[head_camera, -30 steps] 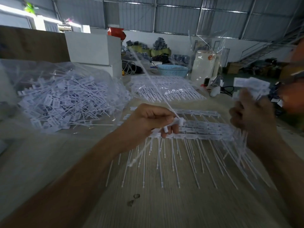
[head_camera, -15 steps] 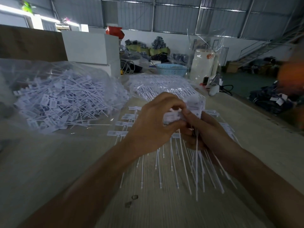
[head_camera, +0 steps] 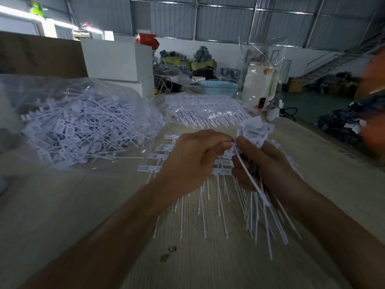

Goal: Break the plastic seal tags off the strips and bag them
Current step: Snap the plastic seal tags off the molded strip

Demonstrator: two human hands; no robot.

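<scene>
My right hand (head_camera: 268, 163) grips a bundle of white seal tags (head_camera: 253, 132), heads fanned above the fist, tails hanging below the wrist. My left hand (head_camera: 193, 159) meets it from the left and pinches one tag at the bundle's base. Under both hands lie strips of joined tags (head_camera: 158, 156) on the wooden table (head_camera: 62, 205), tails pointing toward me. A clear plastic bag (head_camera: 79, 122) heaped with loose tags lies at the left.
More tag strips in clear wrap (head_camera: 208, 113) lie behind the hands. A white box (head_camera: 118, 59), a blue basket (head_camera: 217, 87) and a white jug with a bag over it (head_camera: 260, 82) stand at the table's far end. The table's right edge runs diagonally.
My right hand came in from the right with its bundle and met my left hand over the strips. The left hand lifted from the strip and now pinches a tag at the bundle.
</scene>
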